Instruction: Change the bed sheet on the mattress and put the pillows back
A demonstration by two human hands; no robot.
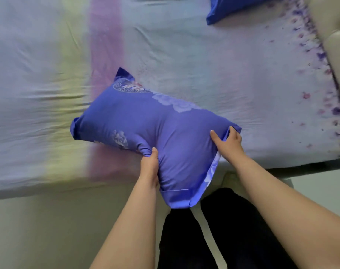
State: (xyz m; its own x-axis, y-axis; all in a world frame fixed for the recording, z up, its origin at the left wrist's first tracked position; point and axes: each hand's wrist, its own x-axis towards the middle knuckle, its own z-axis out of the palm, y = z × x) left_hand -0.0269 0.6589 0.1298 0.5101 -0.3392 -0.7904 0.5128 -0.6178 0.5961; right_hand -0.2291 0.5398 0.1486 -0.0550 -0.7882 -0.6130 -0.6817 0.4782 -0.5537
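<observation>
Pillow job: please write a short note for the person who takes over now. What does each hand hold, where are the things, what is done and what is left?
Left hand: pinches the near edge of the purple pillow.
Right hand: grips the same pillow's right end.
The pillow lies partly on the bed sheet, its near corner hanging over the mattress edge.
A second blue pillow lies by the headboard.
Done: sheet spread on the mattress, one pillow placed.
Left: probably set this pillow beside the other at the headboard.

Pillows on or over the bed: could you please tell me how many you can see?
2: one pillow gripped by both hands at the near edge; another pillow by the headboard, cut off by the frame.
</observation>
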